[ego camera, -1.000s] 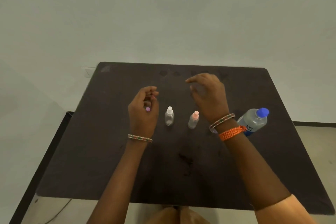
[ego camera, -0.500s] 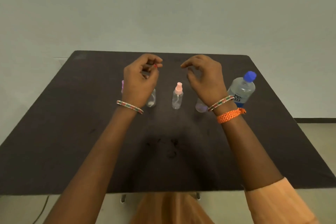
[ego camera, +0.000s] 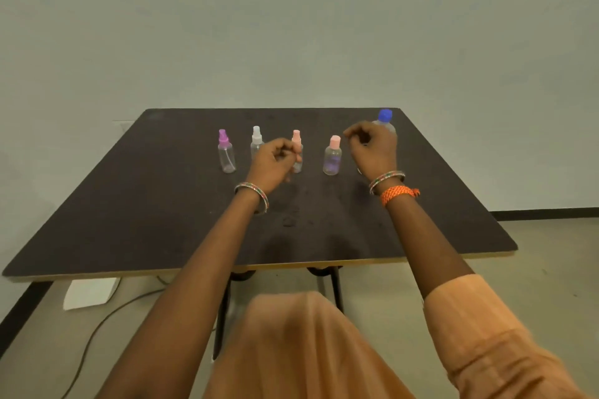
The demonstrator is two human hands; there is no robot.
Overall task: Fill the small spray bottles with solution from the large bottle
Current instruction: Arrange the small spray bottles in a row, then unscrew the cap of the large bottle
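Hands hover over the table (ego camera: 129, 210) with curled fingers, left (ego camera: 274, 160) and right (ego camera: 372, 149), holding nothing. Four small bottles (ego camera: 226, 152) stand upright along the far edge; the big bottle (ego camera: 385, 118) is at the far right corner.

One camera on my head, looking forward and down, my two arms reaching out from the bottom, the dark table (ego camera: 129, 220) near in front, the wall behind it.
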